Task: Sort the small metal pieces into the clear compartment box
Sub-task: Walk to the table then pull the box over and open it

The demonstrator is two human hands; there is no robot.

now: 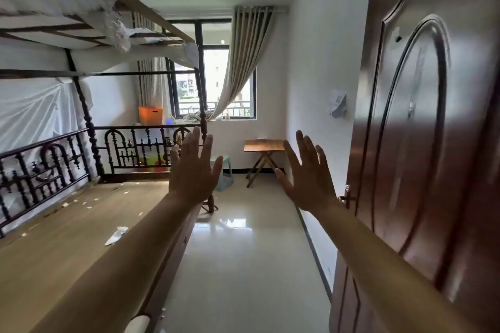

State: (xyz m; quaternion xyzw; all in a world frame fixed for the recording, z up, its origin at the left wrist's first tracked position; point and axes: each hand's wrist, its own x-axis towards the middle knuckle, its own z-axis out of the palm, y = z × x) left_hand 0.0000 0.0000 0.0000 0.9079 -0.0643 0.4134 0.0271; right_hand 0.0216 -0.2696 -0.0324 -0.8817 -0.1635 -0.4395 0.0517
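Note:
Both of my arms are stretched out in front of me at chest height. My left hand (193, 170) is raised with its back toward me, fingers spread, holding nothing. My right hand (308, 176) is held the same way a little to the right, fingers apart and empty. No small metal pieces and no clear compartment box show anywhere in this view. A small wooden folding table (263, 145) stands far off against the back wall under the window; I see nothing on its top.
A bunk bed with a black metal railing (48, 167) and bare wooden base (67, 238) fills the left. A brown door (422, 143) stands close on the right. Glossy tiled floor (243, 265) runs ahead to a green plastic stool (226, 173), with an orange box (150, 114) near the window.

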